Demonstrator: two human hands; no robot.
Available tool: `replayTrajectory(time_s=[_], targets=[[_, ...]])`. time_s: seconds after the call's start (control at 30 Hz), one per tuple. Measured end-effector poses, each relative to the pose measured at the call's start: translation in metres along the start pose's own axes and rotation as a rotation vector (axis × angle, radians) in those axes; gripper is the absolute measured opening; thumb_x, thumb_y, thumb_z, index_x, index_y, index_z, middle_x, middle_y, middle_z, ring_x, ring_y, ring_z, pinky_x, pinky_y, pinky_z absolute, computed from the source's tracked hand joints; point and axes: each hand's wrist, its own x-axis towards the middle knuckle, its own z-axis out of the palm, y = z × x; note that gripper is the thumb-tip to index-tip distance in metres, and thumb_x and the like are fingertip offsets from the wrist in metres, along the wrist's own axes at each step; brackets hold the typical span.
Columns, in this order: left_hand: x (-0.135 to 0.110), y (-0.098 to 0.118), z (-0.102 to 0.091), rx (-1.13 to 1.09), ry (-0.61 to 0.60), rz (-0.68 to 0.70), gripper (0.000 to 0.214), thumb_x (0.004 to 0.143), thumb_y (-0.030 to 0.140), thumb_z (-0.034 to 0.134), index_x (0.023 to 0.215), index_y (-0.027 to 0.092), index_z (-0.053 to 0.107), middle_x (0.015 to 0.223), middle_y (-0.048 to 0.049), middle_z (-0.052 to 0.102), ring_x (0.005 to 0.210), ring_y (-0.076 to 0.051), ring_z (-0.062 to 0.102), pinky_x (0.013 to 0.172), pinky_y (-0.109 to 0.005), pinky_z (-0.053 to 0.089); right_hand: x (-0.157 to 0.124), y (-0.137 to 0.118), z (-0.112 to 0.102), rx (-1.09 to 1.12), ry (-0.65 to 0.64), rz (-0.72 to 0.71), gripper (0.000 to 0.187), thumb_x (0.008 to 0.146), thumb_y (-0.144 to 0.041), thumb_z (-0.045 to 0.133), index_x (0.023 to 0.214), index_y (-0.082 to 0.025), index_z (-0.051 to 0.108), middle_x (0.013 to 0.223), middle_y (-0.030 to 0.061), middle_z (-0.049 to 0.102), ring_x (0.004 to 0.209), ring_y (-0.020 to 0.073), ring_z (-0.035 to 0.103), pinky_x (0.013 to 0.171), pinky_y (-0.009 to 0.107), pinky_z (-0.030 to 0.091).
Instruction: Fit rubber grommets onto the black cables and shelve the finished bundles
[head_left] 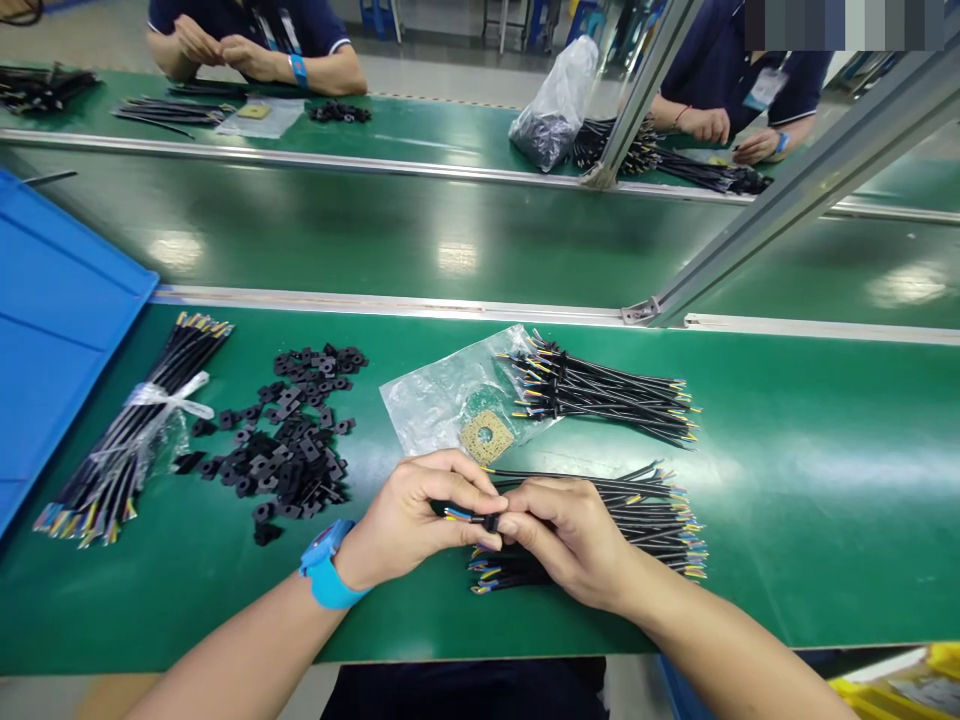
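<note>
Above the front of the green bench, both hands meet around the end of a black cable (459, 516), whose thin coloured wires point left. A small black plastic part (491, 522) sits around the cable close to those wires. My left hand (420, 510) pinches this part between thumb and fingers. Closed on the cable just right of it is my right hand (574, 530), which hides most of its length. Under and beyond my right hand lies a spread of black cables (652, 520). Farther back is a pile of cables with black parts on their ends (615, 390).
Loose black parts (300, 450) lie heaped on the left, beside a tied cable bundle (127, 440). A tan sponge (486, 436) rests on a clear plastic bag (427, 390). A blue bin (60, 330) stands far left. Beyond the metal frame (390, 302), co-workers (255, 50) handle cables.
</note>
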Motion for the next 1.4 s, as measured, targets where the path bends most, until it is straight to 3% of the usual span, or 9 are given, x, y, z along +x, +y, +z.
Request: replayTrajectory(time_s=[0.13, 0.27, 0.43, 0.5, 0.63, 0.8, 0.97, 1.07, 1.4], targets=[[0.0, 0.0, 0.002, 0.01, -0.008, 0.015, 0.021, 0.075, 0.032, 0.089, 0.095, 0.026, 0.085, 0.09, -0.0069, 0.079, 0.077, -0.015, 0.075, 0.072, -0.023, 0.063, 0.002, -0.001, 0.001, -0.074, 0.022, -0.075, 0.032, 0.108, -0.03, 0.049, 0.086, -0.018, 0.069, 0.065, -0.0022, 0.065, 0.057, 0.0074, 0.059, 0.058, 0.017, 0.046], [0.006, -0.002, -0.024, 0.198, -0.004, 0.094, 0.056, 0.074, 0.061, 0.081, 0.121, 0.03, 0.079, 0.119, -0.0101, 0.077, 0.107, -0.024, 0.073, 0.097, -0.039, 0.06, 0.003, 0.004, -0.02, -0.447, 0.165, -0.243, 0.015, 0.105, -0.024, 0.057, 0.098, -0.018, 0.068, 0.08, 0.0017, 0.075, 0.067, 0.0102, 0.068, 0.069, 0.02, 0.052], [0.005, -0.011, -0.095, 0.969, 0.578, -0.118, 0.041, 0.1, 0.048, 0.057, 0.128, 0.024, 0.074, 0.127, -0.0116, 0.071, 0.12, -0.029, 0.063, 0.109, -0.048, 0.048, 0.004, 0.034, -0.068, -0.896, 0.418, -0.245, 0.013, 0.099, -0.013, 0.062, 0.109, -0.018, 0.068, 0.095, 0.0072, 0.078, 0.084, 0.0171, 0.071, 0.081, 0.028, 0.054], [0.004, -0.016, -0.115, 1.214, 0.633, -0.281, 0.037, 0.099, 0.045, 0.055, 0.116, 0.021, 0.079, 0.121, -0.0134, 0.072, 0.114, -0.033, 0.063, 0.102, -0.05, 0.047, 0.004, 0.052, -0.081, -0.981, 0.452, -0.208, 0.017, 0.099, -0.013, 0.062, 0.113, -0.018, 0.069, 0.099, 0.008, 0.077, 0.087, 0.0192, 0.071, 0.082, 0.031, 0.053], [0.003, -0.026, -0.125, 1.438, 0.479, -0.49, 0.035, 0.097, 0.045, 0.057, 0.107, 0.022, 0.081, 0.111, -0.0146, 0.073, 0.105, -0.037, 0.06, 0.087, -0.049, 0.044, 0.006, 0.077, -0.089, -1.02, 0.432, -0.123, 0.022, 0.101, -0.019, 0.06, 0.119, -0.021, 0.073, 0.1, 0.0071, 0.076, 0.086, 0.0201, 0.069, 0.082, 0.035, 0.05], [0.005, -0.029, -0.122, 1.5, 0.374, -0.445, 0.029, 0.098, 0.038, 0.053, 0.104, 0.022, 0.076, 0.114, -0.0124, 0.072, 0.11, -0.038, 0.057, 0.089, -0.047, 0.042, 0.004, 0.06, -0.084, -0.907, 0.411, -0.043, 0.023, 0.098, -0.028, 0.067, 0.118, -0.02, 0.074, 0.106, 0.0106, 0.074, 0.098, 0.0244, 0.068, 0.088, 0.039, 0.051], [0.006, -0.024, -0.119, 1.414, 0.131, -0.452, 0.02, 0.094, 0.034, 0.054, 0.092, 0.022, 0.069, 0.093, -0.0115, 0.075, 0.091, -0.032, 0.066, 0.082, -0.04, 0.047, -0.003, 0.036, -0.064, -0.66, -0.141, 0.025, 0.008, 0.097, -0.025, 0.069, 0.098, -0.022, 0.076, 0.087, 0.0028, 0.075, 0.08, 0.0175, 0.07, 0.076, 0.032, 0.051], [0.003, -0.022, -0.114, 1.354, 0.096, -0.453, 0.024, 0.093, 0.038, 0.053, 0.089, 0.025, 0.072, 0.091, -0.011, 0.076, 0.084, -0.032, 0.069, 0.075, -0.039, 0.048, -0.004, 0.038, -0.052, -0.693, -0.302, 0.076, 0.006, 0.093, -0.023, 0.074, 0.098, -0.022, 0.076, 0.087, 0.0031, 0.074, 0.079, 0.0191, 0.07, 0.075, 0.034, 0.051], [-0.002, -0.022, -0.115, 1.239, 0.129, -0.466, 0.039, 0.092, 0.032, 0.049, 0.119, 0.017, 0.074, 0.11, -0.0179, 0.077, 0.089, -0.035, 0.074, 0.081, -0.044, 0.053, 0.0, 0.039, -0.036, -0.563, -0.246, 0.17, 0.013, 0.095, -0.011, 0.064, 0.104, -0.019, 0.067, 0.096, 0.0054, 0.073, 0.088, 0.0202, 0.068, 0.081, 0.034, 0.056]])
